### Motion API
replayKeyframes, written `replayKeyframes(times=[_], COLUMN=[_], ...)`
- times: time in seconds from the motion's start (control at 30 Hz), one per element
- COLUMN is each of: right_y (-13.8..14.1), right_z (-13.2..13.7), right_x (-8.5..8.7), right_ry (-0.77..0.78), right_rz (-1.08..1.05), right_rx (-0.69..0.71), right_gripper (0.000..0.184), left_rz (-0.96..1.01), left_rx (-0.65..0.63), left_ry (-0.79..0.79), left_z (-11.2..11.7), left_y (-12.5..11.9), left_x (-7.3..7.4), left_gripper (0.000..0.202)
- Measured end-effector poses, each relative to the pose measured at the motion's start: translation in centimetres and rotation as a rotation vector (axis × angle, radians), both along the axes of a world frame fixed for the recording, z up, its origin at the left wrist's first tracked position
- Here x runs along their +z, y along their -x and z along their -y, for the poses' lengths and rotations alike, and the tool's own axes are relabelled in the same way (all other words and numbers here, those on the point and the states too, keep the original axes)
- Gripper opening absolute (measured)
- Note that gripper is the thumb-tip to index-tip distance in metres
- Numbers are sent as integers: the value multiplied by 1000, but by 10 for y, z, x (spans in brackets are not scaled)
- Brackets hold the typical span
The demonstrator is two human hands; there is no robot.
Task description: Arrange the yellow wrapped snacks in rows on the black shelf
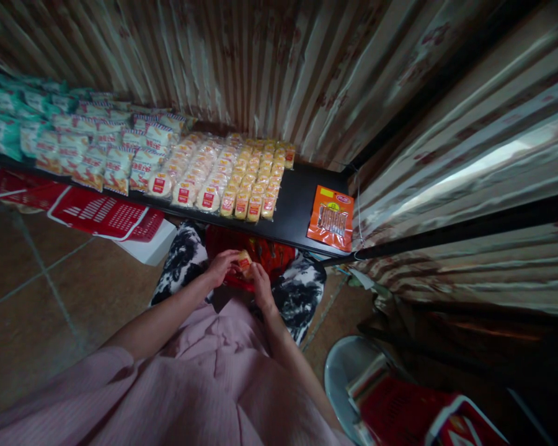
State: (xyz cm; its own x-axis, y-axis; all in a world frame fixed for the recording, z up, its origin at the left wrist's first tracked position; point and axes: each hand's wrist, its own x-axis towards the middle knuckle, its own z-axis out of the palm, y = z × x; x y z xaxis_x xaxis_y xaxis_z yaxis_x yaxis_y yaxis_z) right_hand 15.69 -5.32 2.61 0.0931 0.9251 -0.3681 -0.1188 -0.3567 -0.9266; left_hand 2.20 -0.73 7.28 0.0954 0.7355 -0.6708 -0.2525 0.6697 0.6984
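Observation:
A small yellow packaged snack cake (244,260) with a red label is held up over my lap. The fingers of my left hand (223,266) close on its left side, and my right hand (260,282) grips its lower right side. Below and behind it, between my knees, is a red basket (279,254) whose contents I cannot make out clearly. Matching yellow packs (255,201) stand in tight rows on the dark shelf (292,210) just ahead. Left of them are rows of round pale cakes (183,189) in clear wrappers.
An orange snack packet (331,217) lies at the shelf's right end. White-and-blue bags (116,164) and teal bags (4,133) fill the left. Red baskets (102,214) sit under the shelf. A pale tub (348,371) stands at lower right, and pleated curtains (242,68) hang behind.

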Motion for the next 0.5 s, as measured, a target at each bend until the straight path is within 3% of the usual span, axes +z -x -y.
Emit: replayKeyframes(times=[0.23,0.5], right_y=[3,-4], right_z=[-1,-4], right_x=[2,9], right_ry=[25,64], right_rz=[-130,-312], right_rx=[-55,-313], right_gripper=[46,49], left_rz=[-107,-91], left_rx=[-53,-175], left_ry=[-50,-42], left_z=[1,11], left_y=[1,1], left_x=[1,7], left_gripper=[37,39])
